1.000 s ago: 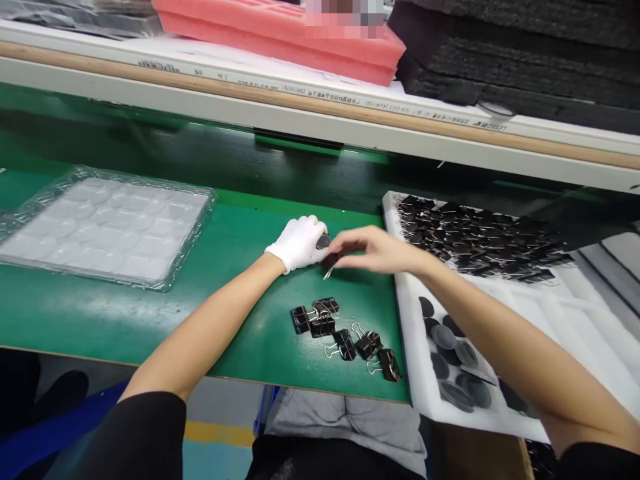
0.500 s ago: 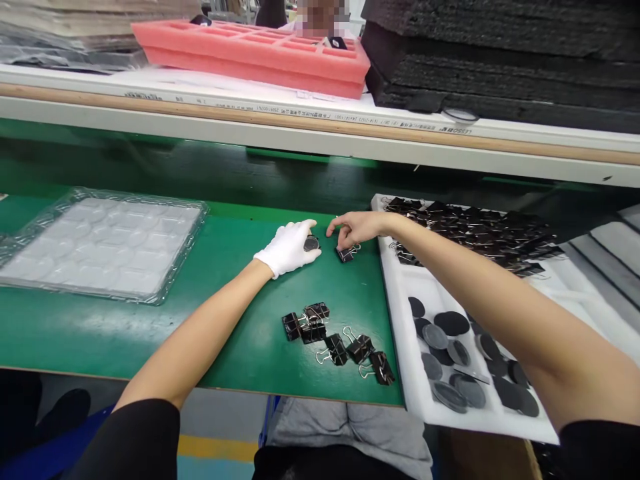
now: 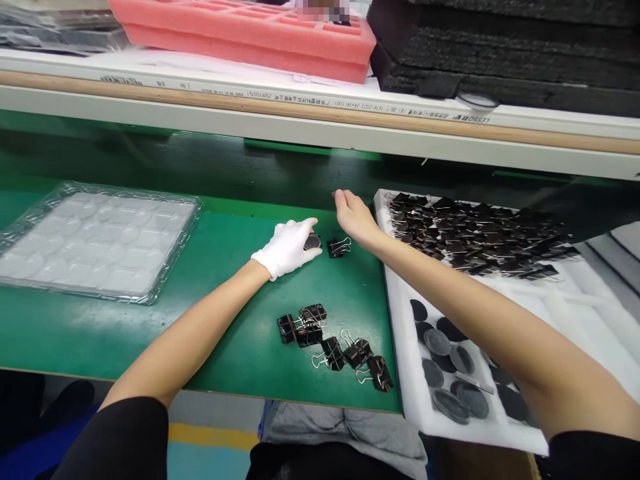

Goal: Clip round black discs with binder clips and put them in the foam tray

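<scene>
My left hand (image 3: 287,248), in a white glove, rests on the green mat (image 3: 225,293) with its fingers closed round a small dark round disc (image 3: 313,241). Just right of it lies a single black binder clip (image 3: 338,247) on the mat. My bare right hand (image 3: 353,212) hovers above and behind that clip, fingers stretched out and holding nothing. Nearer to me on the mat lies a loose cluster of several black binder clips (image 3: 333,341).
A white foam tray (image 3: 400,293) at the right holds a heap of binder clips (image 3: 475,233) and several dark discs (image 3: 450,363). A clear plastic blister tray (image 3: 97,240) lies at the left. A shelf above carries pink foam (image 3: 245,33) and black foam (image 3: 500,47).
My right hand set the binder clip down on the mat beside the gloved hand, let go of it and lifted away towards the back. The left hand stayed put.
</scene>
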`<state>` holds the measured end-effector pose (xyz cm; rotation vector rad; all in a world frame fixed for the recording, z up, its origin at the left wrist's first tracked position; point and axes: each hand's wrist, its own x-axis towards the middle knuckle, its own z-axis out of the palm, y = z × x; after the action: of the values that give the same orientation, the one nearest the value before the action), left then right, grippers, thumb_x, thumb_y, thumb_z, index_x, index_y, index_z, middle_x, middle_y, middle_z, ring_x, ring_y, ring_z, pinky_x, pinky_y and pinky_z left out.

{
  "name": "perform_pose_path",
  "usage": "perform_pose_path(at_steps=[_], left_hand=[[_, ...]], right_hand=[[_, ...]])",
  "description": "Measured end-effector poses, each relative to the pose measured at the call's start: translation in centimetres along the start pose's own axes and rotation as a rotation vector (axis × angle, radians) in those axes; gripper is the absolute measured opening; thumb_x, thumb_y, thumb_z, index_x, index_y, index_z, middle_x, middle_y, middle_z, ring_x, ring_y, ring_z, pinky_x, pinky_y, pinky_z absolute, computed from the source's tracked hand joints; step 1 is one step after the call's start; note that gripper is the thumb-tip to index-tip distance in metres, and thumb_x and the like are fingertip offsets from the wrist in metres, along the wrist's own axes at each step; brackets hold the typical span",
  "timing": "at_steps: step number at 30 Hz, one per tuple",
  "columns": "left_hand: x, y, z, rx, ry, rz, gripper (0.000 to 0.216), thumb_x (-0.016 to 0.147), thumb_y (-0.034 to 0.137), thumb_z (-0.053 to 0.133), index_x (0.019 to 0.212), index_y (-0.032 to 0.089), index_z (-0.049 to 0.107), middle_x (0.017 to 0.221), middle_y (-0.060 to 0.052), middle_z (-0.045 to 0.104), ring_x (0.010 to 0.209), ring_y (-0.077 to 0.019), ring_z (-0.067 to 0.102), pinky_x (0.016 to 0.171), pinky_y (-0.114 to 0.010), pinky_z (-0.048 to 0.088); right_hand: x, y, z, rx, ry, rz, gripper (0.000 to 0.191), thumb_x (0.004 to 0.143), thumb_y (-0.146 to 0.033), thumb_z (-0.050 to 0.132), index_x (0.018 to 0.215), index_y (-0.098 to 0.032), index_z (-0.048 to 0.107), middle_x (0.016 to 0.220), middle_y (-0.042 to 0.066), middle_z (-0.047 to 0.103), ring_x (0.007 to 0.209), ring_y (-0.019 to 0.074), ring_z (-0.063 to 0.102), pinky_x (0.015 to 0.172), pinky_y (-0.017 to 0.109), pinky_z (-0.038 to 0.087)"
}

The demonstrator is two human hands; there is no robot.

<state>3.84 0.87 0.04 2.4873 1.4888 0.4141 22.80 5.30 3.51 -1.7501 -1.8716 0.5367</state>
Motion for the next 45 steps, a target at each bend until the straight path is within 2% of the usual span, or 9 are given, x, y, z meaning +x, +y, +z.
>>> perform_pose_path(at_steps=[2, 5, 8, 16, 21, 28, 33, 40, 45], left_hand=[[-0.2, 0.1, -0.1, -0.015, -0.005, 0.005, 0.068, 0.092, 0.046, 0.065, 0.151, 0.019, 0.044, 0.131, -0.013, 0.069, 0.119, -0.0330, 0.061, 0.101, -0.043, 0.042], [-0.5, 0.2, -0.3, -0.025, -0.004, 0.010, 0.074, 0.090, 0.049, 0.066, 0.154, 0.021, 0.041, 0.136, -0.012, 0.067, 0.121, -0.0338, 0.059, 0.100, -0.044, 0.043], [-0.7, 0.4, -0.3, -0.032, -0.014, 0.010, 0.073, 0.092, 0.046, 0.065, 0.156, 0.020, 0.038, 0.136, -0.012, 0.067, 0.122, -0.0345, 0.058, 0.101, -0.045, 0.042], [-0.9, 1.3, 0.5, -0.055, -0.022, -0.053, 0.070, 0.095, 0.039, 0.064, 0.157, 0.020, 0.036, 0.133, -0.013, 0.068, 0.121, -0.0337, 0.058, 0.102, -0.046, 0.044], [-1.0, 2.1, 0.8, -0.096, -0.024, -0.088, 0.081, 0.092, 0.043, 0.069, 0.159, 0.019, 0.031, 0.131, -0.014, 0.068, 0.119, -0.0336, 0.060, 0.102, -0.047, 0.046], [-0.4, 3.0, 1.2, -0.244, 0.012, -0.040, 0.088, 0.089, 0.038, 0.073, 0.160, 0.019, 0.025, 0.129, -0.010, 0.071, 0.123, -0.0281, 0.062, 0.107, -0.043, 0.047], [-0.4, 3.0, 1.8, -0.241, 0.022, -0.061, 0.092, 0.090, 0.043, 0.073, 0.161, 0.021, 0.021, 0.131, -0.010, 0.070, 0.121, -0.0264, 0.065, 0.103, -0.040, 0.049], [-0.2, 3.1, 1.5, -0.214, 0.000, -0.060, 0.088, 0.088, 0.047, 0.073, 0.160, 0.020, 0.029, 0.130, -0.010, 0.070, 0.122, -0.0302, 0.063, 0.104, -0.043, 0.046], [-0.1, 4.1, 0.8, -0.053, -0.009, -0.033, 0.074, 0.090, 0.047, 0.066, 0.154, 0.017, 0.041, 0.131, -0.013, 0.069, 0.118, -0.0342, 0.062, 0.096, -0.043, 0.047]], right_hand=[[-0.2, -0.4, 1.1, -0.084, 0.039, 0.035, 0.054, 0.109, -0.051, 0.022, 0.137, -0.023, 0.059, 0.143, 0.019, 0.057, 0.142, 0.0398, 0.043, 0.113, 0.066, 0.033], [-0.4, -0.2, 2.4, -0.236, 0.065, -0.011, 0.055, 0.108, -0.049, 0.028, 0.152, -0.023, 0.048, 0.165, 0.019, 0.030, 0.155, 0.0409, 0.019, 0.118, 0.067, 0.023], [-0.4, 0.4, 3.1, -0.282, 0.094, -0.012, 0.056, 0.109, -0.047, 0.026, 0.158, -0.023, 0.041, 0.169, 0.019, 0.018, 0.157, 0.0396, 0.012, 0.118, 0.067, 0.022], [0.0, 2.2, 3.8, -0.149, 0.119, 0.018, 0.057, 0.109, -0.045, 0.021, 0.155, -0.018, 0.043, 0.165, 0.022, 0.024, 0.156, 0.0363, 0.015, 0.120, 0.063, 0.023], [0.5, 3.4, 4.2, -0.036, 0.140, 0.087, 0.058, 0.109, -0.049, 0.014, 0.151, -0.022, 0.044, 0.161, 0.020, 0.029, 0.154, 0.0344, 0.020, 0.118, 0.063, 0.028], [0.7, 4.0, 4.5, -0.050, 0.142, 0.078, 0.060, 0.110, -0.050, 0.011, 0.151, -0.022, 0.044, 0.158, 0.020, 0.029, 0.153, 0.0353, 0.020, 0.119, 0.061, 0.028], [0.8, 4.1, 4.5, -0.034, 0.139, 0.064, 0.057, 0.110, -0.050, 0.012, 0.149, -0.023, 0.044, 0.158, 0.020, 0.030, 0.152, 0.0364, 0.021, 0.117, 0.064, 0.027], [0.7, 4.2, 4.5, -0.015, 0.147, 0.061, 0.057, 0.109, -0.052, 0.014, 0.145, -0.023, 0.048, 0.156, 0.020, 0.034, 0.151, 0.0359, 0.024, 0.116, 0.064, 0.029], [-0.3, 2.1, 3.0, -0.036, 0.178, 0.063, 0.057, 0.110, -0.050, 0.012, 0.141, -0.023, 0.052, 0.152, 0.018, 0.040, 0.148, 0.0339, 0.029, 0.117, 0.060, 0.030]])
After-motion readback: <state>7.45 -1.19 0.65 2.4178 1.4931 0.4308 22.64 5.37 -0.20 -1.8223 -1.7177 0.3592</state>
